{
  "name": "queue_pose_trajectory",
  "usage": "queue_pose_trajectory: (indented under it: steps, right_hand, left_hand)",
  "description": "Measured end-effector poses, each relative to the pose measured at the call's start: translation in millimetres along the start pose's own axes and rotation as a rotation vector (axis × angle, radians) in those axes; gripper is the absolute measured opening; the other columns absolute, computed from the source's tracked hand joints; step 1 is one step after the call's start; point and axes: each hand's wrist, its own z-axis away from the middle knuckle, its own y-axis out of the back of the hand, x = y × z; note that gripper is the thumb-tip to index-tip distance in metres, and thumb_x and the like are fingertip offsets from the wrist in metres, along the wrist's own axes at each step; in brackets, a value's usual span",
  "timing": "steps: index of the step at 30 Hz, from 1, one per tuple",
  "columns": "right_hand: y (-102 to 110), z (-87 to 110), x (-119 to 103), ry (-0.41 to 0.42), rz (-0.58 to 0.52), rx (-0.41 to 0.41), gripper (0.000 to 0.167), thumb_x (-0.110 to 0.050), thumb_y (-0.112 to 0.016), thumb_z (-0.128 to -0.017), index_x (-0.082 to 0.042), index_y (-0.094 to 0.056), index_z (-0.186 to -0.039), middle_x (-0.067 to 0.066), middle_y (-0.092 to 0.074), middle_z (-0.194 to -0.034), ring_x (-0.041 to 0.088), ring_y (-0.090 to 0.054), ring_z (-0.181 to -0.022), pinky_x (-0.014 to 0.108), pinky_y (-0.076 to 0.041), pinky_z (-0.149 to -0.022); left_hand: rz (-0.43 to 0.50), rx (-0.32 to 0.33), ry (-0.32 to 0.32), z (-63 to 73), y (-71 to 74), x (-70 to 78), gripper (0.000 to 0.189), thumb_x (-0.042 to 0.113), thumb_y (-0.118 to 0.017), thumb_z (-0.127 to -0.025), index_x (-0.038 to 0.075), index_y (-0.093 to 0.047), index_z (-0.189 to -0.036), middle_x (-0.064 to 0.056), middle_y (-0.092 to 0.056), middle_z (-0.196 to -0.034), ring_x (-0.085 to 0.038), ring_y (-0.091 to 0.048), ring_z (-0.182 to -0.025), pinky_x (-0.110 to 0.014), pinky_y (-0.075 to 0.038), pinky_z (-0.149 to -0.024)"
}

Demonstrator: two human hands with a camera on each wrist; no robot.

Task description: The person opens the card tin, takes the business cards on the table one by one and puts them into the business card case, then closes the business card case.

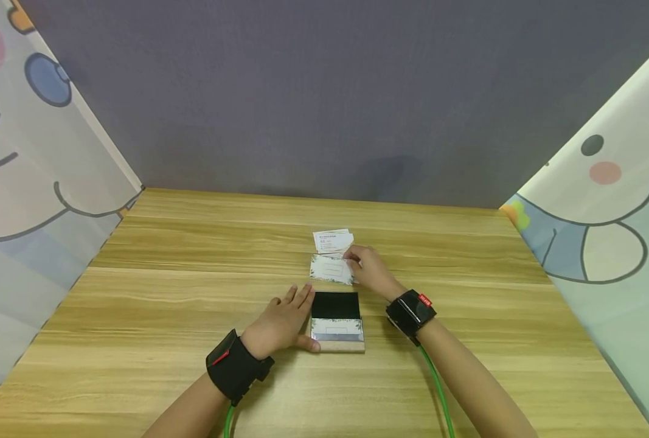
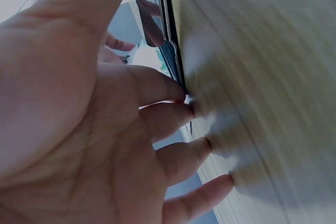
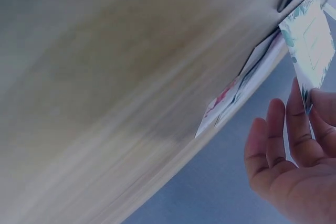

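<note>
My right hand (image 1: 372,274) pinches the right edge of a white card (image 1: 328,268) with a green leaf border. In the right wrist view that leaf-bordered card (image 3: 310,43) is raised off the table between thumb and fingers. Below it in the head view lies an opened card holder (image 1: 335,305), its upper flap black inside. Another leaf-bordered card (image 1: 336,326) sits in the holder's lower half, behind a clear strip. Along the holder's left side rests my left hand (image 1: 281,323), fingers extended, thumb at the lower left corner. In the left wrist view its fingertips (image 2: 223,182) touch the tabletop.
A loose, overlapping pile of white printed cards (image 1: 332,239) lies just beyond the held card. All this stands on a wood-grain table (image 1: 193,243). A grey panel (image 1: 324,109) rises at the back edge, with cartoon-printed panels at both sides. Green cables (image 1: 439,389) trail from the wrist straps.
</note>
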Motion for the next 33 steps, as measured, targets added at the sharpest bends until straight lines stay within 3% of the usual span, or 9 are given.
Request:
queue_pose_trajectory:
  steps: [11,17,33]
  right_hand:
    - [10.7,20.7,-1.9,0.066,-0.062,-0.026,0.012,0.003,-0.053,-0.088,0.001,-0.064,-0.091,0.011,-0.065,-0.084,0.016,-0.053,-0.072,0.026,-0.043,-0.064]
    - [9.1,33.5,-3.7,0.063,-0.063,-0.084,0.014,0.002,-0.051,-0.088,-0.002,-0.064,-0.092,0.010,-0.065,-0.088,0.012,-0.054,-0.072,0.024,-0.045,-0.065]
    - [8.2,55.4,-3.5,0.081,-0.108,-0.132,0.013,0.002,-0.052,-0.088,-0.003,-0.063,-0.093,0.009,-0.064,-0.088,0.012,-0.057,-0.073,0.021,-0.047,-0.064]
  left_hand:
    - [-0.001,0.016,-0.010,1.3,0.2,0.2,0.100,0.053,-0.067,-0.071,0.000,-0.023,-0.144,-0.014,-0.017,-0.152,-0.036,-0.018,-0.139,-0.055,-0.029,-0.103]
    - [-0.008,0.020,-0.014,1.1,0.0,-0.1,0.097,0.053,-0.067,-0.071,-0.001,-0.027,-0.142,-0.014,-0.016,-0.152,-0.036,-0.018,-0.138,-0.055,-0.029,-0.103]
    - [0.026,0.027,-0.007,0.8,-1.9,-0.9,0.100,0.051,-0.069,-0.071,0.000,-0.023,-0.144,-0.014,-0.019,-0.152,-0.036,-0.019,-0.138,-0.054,-0.029,-0.103]
